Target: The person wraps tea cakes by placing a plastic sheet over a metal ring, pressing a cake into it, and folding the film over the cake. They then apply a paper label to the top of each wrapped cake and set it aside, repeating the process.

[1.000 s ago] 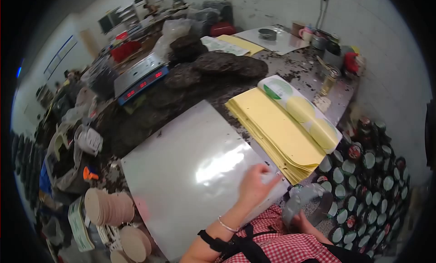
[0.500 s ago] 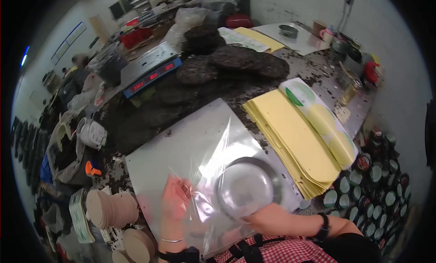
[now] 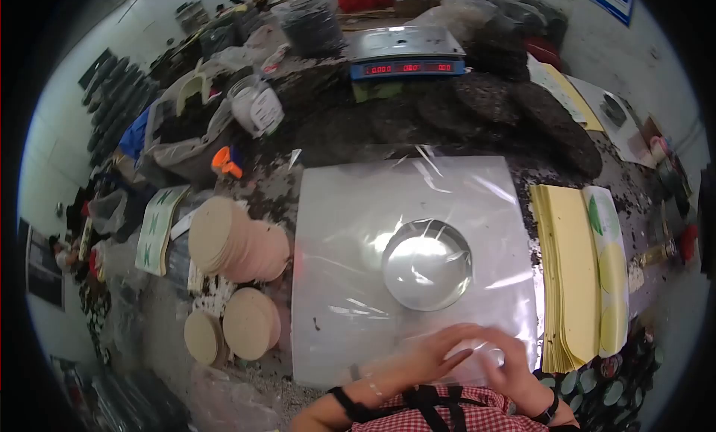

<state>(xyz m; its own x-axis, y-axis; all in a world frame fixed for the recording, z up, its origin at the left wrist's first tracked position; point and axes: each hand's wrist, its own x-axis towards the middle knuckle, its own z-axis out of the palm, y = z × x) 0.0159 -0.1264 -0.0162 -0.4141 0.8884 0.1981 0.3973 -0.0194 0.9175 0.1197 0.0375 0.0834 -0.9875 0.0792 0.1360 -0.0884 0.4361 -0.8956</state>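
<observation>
Over a square metal sheet (image 3: 343,208) lies clear plastic film (image 3: 358,283), wrinkled and shiny. A round metal ring (image 3: 427,307) sits on the sheet, with film over it. My left hand (image 3: 436,350) reaches in from the left at the near edge, its fingers partly blurred and curled toward the other hand. My right hand (image 3: 511,361) is bent, with thumb and fingers closing around the same spot. Clear film shows between both hands, near my checked apron (image 3: 462,409); the exact fingertip contact is blurred.
Stacked round paper discs (image 3: 239,242) stand at left beside an orange-handled tool (image 3: 226,162). Yellow paper sheets (image 3: 567,275) lie at right. Behind are dark pressed cakes (image 3: 485,100), a digital scale (image 3: 406,63), a white jar (image 3: 256,107) and a lined bin (image 3: 186,133).
My view has turned left. My right hand has left the ring and my left hand has moved right, so both meet at the near edge. The film now lies flatter.
</observation>
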